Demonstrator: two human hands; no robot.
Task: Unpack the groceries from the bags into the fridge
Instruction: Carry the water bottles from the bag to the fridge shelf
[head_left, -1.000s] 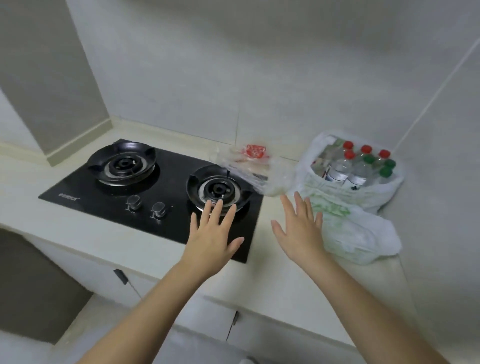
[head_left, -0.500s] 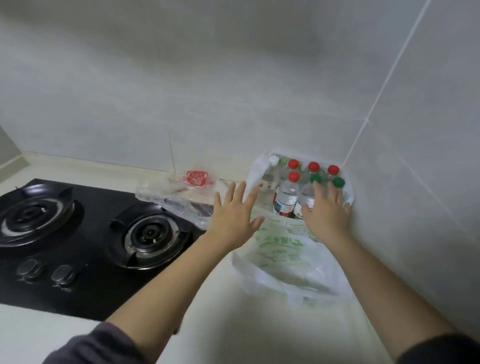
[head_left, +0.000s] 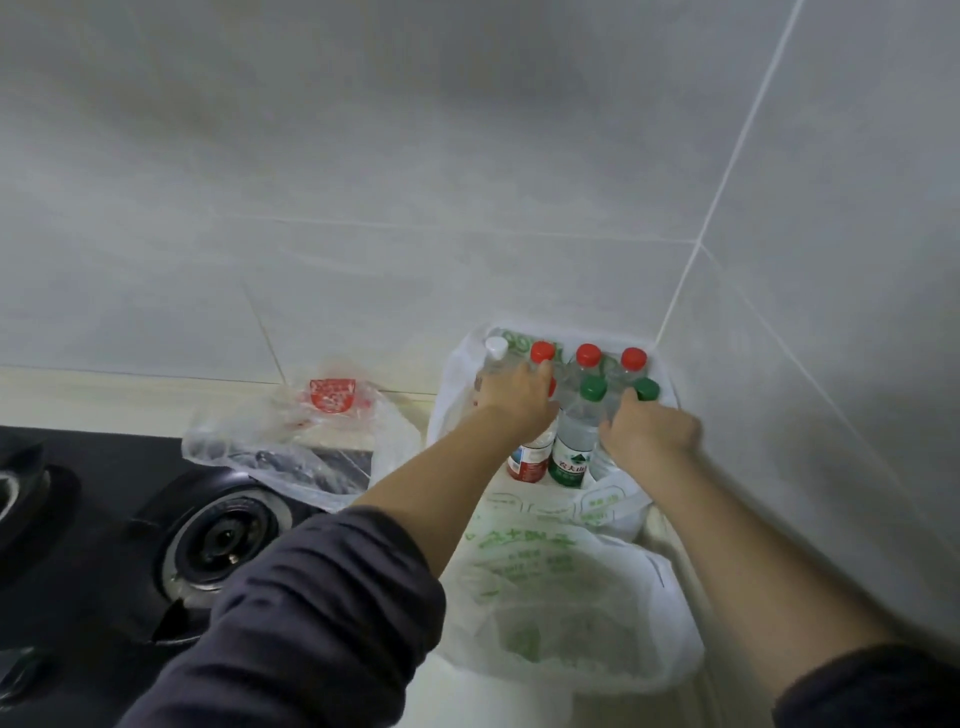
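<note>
A white grocery bag (head_left: 457, 384) stands in the counter corner, packed with several upright water bottles. The back row has a white cap (head_left: 496, 347) and three red caps (head_left: 588, 354). In the front row stands a green-capped bottle (head_left: 571, 447) between my hands. My left hand (head_left: 511, 397) curls round the neck of a red-labelled bottle (head_left: 530, 462), hiding most of its cap. My right hand (head_left: 649, 436) grips the right-hand green-capped bottle (head_left: 647, 388) just below its cap.
A second white bag with green print (head_left: 550, 597) lies slumped on the counter in front of the bottles. A clear plastic bag with a red label (head_left: 327, 397) lies partly over the black gas hob (head_left: 208, 540) on the left. Tiled walls close in behind and to the right.
Both hands went from flat and open over the counter, forward into the bottle bag, and closed on bottles. My view swung right and moved closer to the corner.
</note>
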